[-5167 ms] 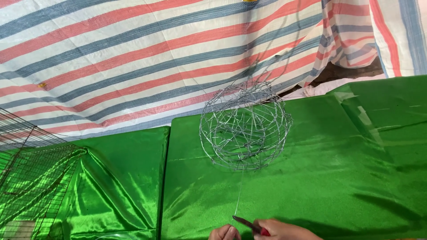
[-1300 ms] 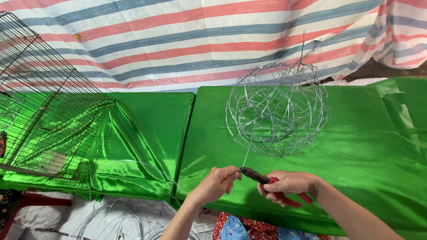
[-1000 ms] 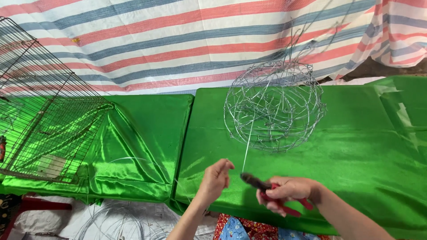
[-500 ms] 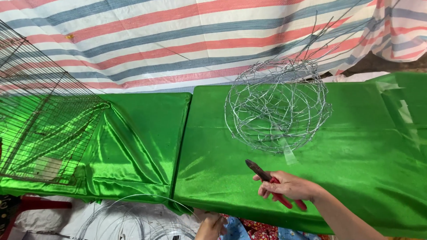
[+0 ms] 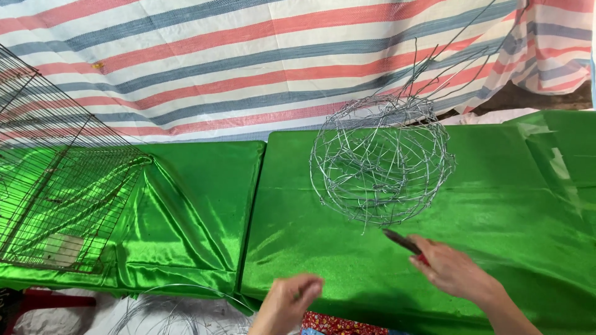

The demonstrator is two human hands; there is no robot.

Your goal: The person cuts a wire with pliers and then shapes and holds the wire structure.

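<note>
A round basket woven of thin silver wire [image 5: 382,161] rests on the green satin cloth [image 5: 310,248], with loose wire ends sticking up at its top. My right hand [image 5: 452,268] is just below and right of it, gripping red-handled pliers [image 5: 403,242] whose dark jaws point at the basket's lower edge. My left hand [image 5: 292,301] is at the table's front edge, fingers loosely curled; I cannot tell whether it holds a wire.
A dark wire grid cage [image 5: 56,186] leans on the green cloth at the left. Coils of loose wire [image 5: 167,307] lie on the floor below the table's front edge. A striped red, blue and white tarp [image 5: 248,62] hangs behind.
The straight wire that ran from the basket to my hands is gone. My left hand dropped below the table edge and has risen again. My right hand with the pliers moved right.
</note>
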